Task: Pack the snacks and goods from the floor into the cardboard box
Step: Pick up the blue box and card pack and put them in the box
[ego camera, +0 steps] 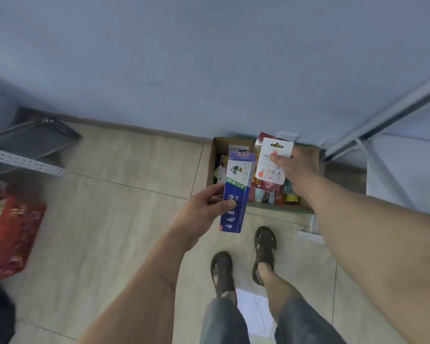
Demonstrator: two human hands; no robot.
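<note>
The left hand [204, 207] grips a blue toothpaste carton [236, 192], thumb across its face. The right hand [293, 167] pinches a white-and-red snack packet [271, 162]. Both are held above the open cardboard box [215, 157], part-filled, on the floor [124, 189].

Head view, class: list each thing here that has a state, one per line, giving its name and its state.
cardboard box: open, partly filled with packets.
blue carton: held by the left hand, above the box's near edge.
white packet: held by the right hand, over the box.
red bag: on the floor at left.
</note>
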